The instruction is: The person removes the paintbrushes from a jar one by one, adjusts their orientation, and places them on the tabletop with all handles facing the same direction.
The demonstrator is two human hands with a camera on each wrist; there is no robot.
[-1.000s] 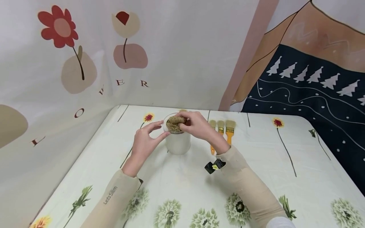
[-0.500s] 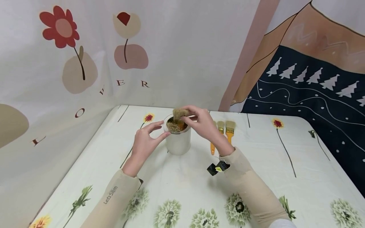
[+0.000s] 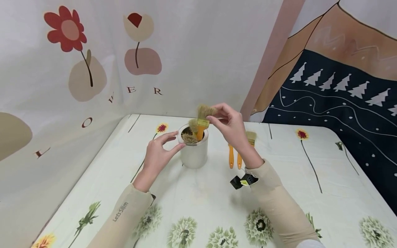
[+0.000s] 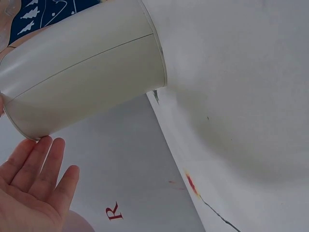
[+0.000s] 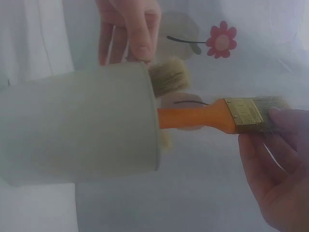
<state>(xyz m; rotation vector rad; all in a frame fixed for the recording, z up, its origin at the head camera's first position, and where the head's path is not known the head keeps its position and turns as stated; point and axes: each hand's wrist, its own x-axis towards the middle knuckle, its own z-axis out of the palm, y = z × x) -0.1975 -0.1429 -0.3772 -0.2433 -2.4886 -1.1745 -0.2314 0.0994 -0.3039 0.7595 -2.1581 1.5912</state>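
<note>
My right hand (image 3: 232, 129) pinches a flat paintbrush (image 3: 203, 121) by its pale bristles, over the mouth of a white cylindrical container (image 3: 194, 156). The brush stands bristles up; its orange handle (image 5: 193, 117) reaches down past the rim, as the right wrist view shows. Two other brush heads (image 3: 189, 138) stick up inside the container. At the rim's left side, my left hand (image 3: 158, 153) touches the edge with fingertips and thumb, its fingers (image 4: 53, 162) nearly straight in the left wrist view. The handle's lower end is hidden inside.
Right of the container, several orange-handled paintbrushes (image 3: 231, 156) lie on the flower-print tablecloth (image 3: 198, 199), partly covered by my right hand and forearm. A printed curtain (image 3: 198, 62) hangs behind the table. A small black camera (image 3: 243, 181) is strapped to my right wrist.
My right hand has risen and moved right, drawing the paintbrush upward so its metal band and part of the handle now show above the container. The left hand stays at the rim.
</note>
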